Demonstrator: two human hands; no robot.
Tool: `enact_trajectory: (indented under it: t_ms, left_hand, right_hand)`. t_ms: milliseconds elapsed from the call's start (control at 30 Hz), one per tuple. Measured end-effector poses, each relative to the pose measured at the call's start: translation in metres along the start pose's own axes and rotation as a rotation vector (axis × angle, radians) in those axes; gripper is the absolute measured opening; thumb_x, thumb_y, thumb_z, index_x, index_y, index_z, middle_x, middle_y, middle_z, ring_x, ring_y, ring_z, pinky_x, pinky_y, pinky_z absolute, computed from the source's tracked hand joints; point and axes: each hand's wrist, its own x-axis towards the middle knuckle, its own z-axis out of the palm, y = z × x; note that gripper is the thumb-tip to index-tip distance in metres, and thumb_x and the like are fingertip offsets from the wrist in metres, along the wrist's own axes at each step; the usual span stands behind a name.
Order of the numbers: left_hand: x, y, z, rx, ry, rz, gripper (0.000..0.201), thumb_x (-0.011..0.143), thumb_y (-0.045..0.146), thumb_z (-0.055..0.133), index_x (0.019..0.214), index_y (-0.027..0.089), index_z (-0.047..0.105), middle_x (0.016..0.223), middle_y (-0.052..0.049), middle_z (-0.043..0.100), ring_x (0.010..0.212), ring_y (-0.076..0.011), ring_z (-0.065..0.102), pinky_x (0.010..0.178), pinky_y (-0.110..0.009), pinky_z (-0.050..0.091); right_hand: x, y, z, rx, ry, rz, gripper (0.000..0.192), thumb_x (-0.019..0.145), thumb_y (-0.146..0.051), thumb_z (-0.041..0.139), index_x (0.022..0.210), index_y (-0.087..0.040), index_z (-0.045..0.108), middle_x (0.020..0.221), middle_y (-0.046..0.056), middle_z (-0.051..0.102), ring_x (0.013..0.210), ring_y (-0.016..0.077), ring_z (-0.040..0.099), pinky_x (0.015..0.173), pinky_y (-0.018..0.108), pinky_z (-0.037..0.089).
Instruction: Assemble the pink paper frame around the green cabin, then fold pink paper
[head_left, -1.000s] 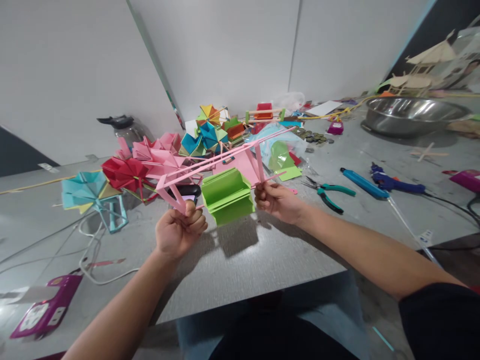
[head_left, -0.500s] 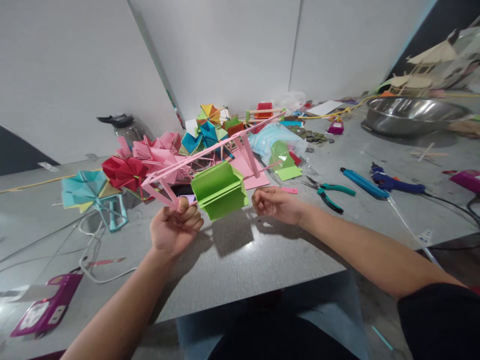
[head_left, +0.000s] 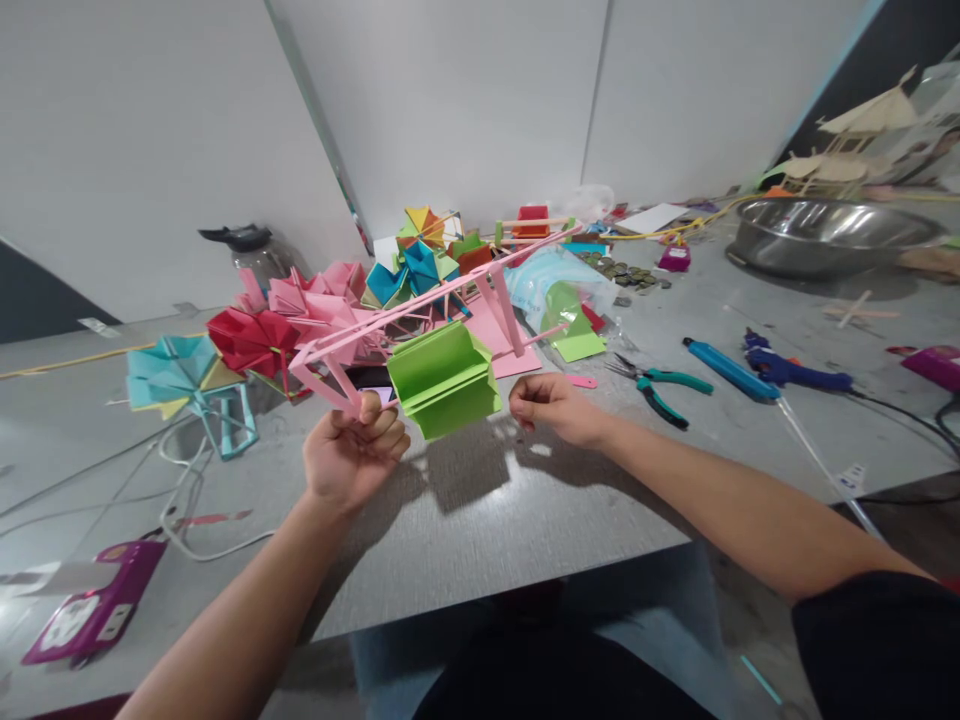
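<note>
Here the left hand pinches the near end of a pink stick frame carrying a green folded-paper wheel above the desk; the right hand, seemingly empty, curls loosely beside it.

The right hand no longer grips the pink stick frame; it now hovers loosely curled just beside the green folded-paper wheel, which sits tilted leftward.
</note>
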Motion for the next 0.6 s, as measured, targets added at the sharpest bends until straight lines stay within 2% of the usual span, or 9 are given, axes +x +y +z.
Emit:
enact_trajectory:
  t_ms: [167, 367, 467, 600]
  left_hand:
    - [0.0006, -0.0006, -0.0015, -0.032, -0.035, -0.017, 0.026, 0.089, 0.018, 0.058, 0.067, 0.022, 0.045, 0.054, 0.006, 0.032, 0.041, -0.0105, 0.031, 0.046, -0.024, 0.035]
    - [0.0016, -0.0017, -0.0030, -0.034, -0.058, -0.008, 0.024, 0.088, 0.016, 0.055, 0.068, 0.023, 0.044, 0.053, 0.006, 0.032, 0.041, -0.0119, 0.031, 0.046, -0.025, 0.037]
    - [0.0011, -0.0024, -0.0015, -0.005, -0.049, 0.012, 0.023, 0.086, 0.016, 0.056, 0.069, 0.023, 0.043, 0.053, 0.005, 0.033, 0.040, -0.0116, 0.031, 0.045, -0.026, 0.036]
    - [0.0000, -0.0023, 0.0015, 0.008, -0.019, 0.016, 0.022, 0.085, 0.015, 0.056, 0.069, 0.023, 0.042, 0.052, 0.005, 0.033, 0.040, -0.0115, 0.031, 0.045, -0.026, 0.035]
  right_hand:
    - [-0.0014, 0.0003, 0.0015, -0.077, -0.035, -0.031, 0.060, 0.091, -0.078, 0.074, 0.069, -0.024, 0.060, 0.060, -0.002, 0.059, 0.054, 0.0138, 0.052, 0.057, 0.031, 0.045]
    - [0.0015, 0.0051, 0.0022, -0.144, 0.095, -0.097, 0.077, 0.094, -0.092, 0.056, 0.057, -0.026, 0.044, 0.049, -0.005, 0.042, 0.046, 0.0116, 0.038, 0.049, 0.029, 0.033]
    - [0.0026, 0.0033, 0.0011, -0.144, 0.164, -0.128, 0.076, 0.093, -0.090, 0.060, 0.056, -0.025, 0.045, 0.050, -0.004, 0.044, 0.047, 0.0122, 0.041, 0.050, 0.030, 0.035]
    - [0.0033, -0.0006, 0.0003, -0.037, 0.208, -0.139, 0.065, 0.084, -0.085, 0.076, 0.073, -0.025, 0.055, 0.063, -0.005, 0.053, 0.054, 0.0142, 0.053, 0.054, 0.030, 0.043]
